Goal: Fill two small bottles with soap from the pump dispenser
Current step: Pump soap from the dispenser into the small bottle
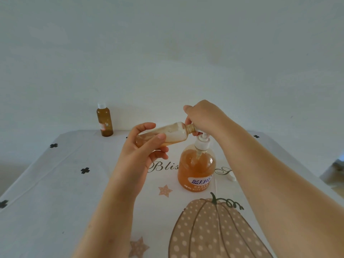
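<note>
Pumpkin-print tablecloth (55,211) nearest; script read "Blis…", rest hidden. Pump dispenser (196,170) upright on it, blue Chinese label, unreadable. Your left hand (147,146) curled fingers round uncapped small bottle (167,135), tipped sideways so mouth met spout. Your right hand (202,116) bunched fingers on pump head, likely pressing. Loose white cap (231,177) right. Capped amber bottle (104,121) far left, apparently full.

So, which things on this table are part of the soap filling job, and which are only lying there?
Part of the job:
- pump dispenser, pressed by the right hand
- open small bottle, held tilted at the nozzle by the left hand
- capped small bottle, standing at the far edge

Only lying there:
- small white object to the right of the dispenser, perhaps a cap
- patterned tablecloth
</note>
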Demonstrator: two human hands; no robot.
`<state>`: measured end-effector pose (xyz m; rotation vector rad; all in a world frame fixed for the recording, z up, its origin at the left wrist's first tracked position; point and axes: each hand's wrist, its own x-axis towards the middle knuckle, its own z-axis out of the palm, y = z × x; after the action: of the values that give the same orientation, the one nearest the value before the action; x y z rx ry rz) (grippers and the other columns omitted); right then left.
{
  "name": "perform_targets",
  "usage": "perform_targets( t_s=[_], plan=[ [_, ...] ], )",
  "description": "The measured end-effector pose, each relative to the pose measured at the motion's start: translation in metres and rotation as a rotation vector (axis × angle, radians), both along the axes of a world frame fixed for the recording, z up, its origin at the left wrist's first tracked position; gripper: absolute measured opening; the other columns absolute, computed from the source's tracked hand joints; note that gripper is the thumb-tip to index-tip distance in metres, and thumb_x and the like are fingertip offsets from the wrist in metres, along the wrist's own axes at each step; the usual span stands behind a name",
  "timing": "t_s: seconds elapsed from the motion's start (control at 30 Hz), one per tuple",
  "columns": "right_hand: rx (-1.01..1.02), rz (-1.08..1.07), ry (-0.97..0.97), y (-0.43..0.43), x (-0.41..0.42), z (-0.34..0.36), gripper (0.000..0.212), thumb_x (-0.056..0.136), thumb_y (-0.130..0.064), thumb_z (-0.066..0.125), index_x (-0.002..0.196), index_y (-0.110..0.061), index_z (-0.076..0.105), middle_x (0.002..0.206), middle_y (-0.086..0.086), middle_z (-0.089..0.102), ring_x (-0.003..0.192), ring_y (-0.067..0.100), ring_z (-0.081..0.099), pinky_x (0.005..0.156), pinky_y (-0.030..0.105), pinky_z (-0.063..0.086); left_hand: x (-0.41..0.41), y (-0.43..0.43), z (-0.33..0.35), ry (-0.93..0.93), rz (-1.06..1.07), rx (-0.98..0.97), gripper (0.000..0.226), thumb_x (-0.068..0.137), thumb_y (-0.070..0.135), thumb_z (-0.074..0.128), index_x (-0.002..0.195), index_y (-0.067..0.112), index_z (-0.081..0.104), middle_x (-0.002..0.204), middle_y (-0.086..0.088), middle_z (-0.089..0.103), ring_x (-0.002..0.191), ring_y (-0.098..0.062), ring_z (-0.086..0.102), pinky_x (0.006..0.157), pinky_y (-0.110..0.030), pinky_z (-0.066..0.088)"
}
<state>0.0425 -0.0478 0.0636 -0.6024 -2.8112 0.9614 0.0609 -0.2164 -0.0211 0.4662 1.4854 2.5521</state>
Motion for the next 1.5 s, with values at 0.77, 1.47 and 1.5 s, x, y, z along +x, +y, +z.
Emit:
perform_targets(
  t_s=[0.77,1.47,1.5],
  plan=[
    [-0.001,-0.002,0.068,0.002,0.001,-0.015,0.045,0.103,-0.031,0.04,0.08,-0.011,0.074,0.067,0.0,0.058,0.058,0.017,0.05,0.056,0.029,0.036,-0.001,-0.002,-0.001,-0.033,0.003,-0.043,0.055,0.069,0.014,0.083,0.119,0.011,0.06,0.094,-0.013,0.071,0.07,-0.023,0.066,0.062,-0.029,0.056],
    [-0.001,-0.025,0.02,-0.001,0.0,-0.002,0.046,0.1,-0.031,0.038,0.095,-0.005,0.075,0.062,0.007,0.07,0.06,0.025,0.061,0.07,0.032,0.05,0.004,0.0,0.002,-0.049,-0.006,-0.016,0.048,0.071,0.018,0.079,0.115,0.012,0.061,0.099,-0.013,0.07,0.073,-0.023,0.068,0.065,-0.028,0.056],
    [0.005,-0.02,0.027,0.0,0.0,-0.003,0.045,0.1,-0.032,0.038,0.094,-0.006,0.075,0.061,0.007,0.07,0.06,0.025,0.062,0.07,0.032,0.05,0.004,0.0,0.002,-0.05,-0.005,-0.01,0.047,0.071,0.018,0.077,0.115,0.012,0.061,0.098,-0.012,0.07,0.073,-0.023,0.068,0.064,-0.028,0.056]
  ],
)
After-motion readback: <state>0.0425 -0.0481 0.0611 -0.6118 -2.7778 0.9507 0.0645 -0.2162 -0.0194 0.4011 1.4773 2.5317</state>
